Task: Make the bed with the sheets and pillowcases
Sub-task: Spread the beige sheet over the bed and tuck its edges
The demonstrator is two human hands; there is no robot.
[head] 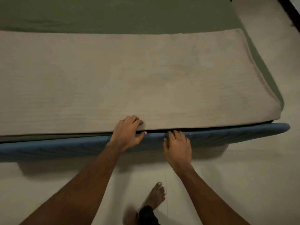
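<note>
Left hand (pixel 126 132) pinches the beige sheet (pixel 146 78) at its edge, right hand (pixel 177 146) just beside slides straightish fingers underneath, gripping nothing; it looks soft and light, best gripped along that hem.

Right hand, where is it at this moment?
In the head view the right hand rests right of centre on the blue mattress edge, fingers reaching under the beige sheet, just right of the left hand.

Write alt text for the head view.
A person's left hand grips the near edge of a beige sheet, while the right hand reaches flat into the gap above the blue mattress. A green sheet lies beyond; a bare foot stands on the pale floor.
</note>
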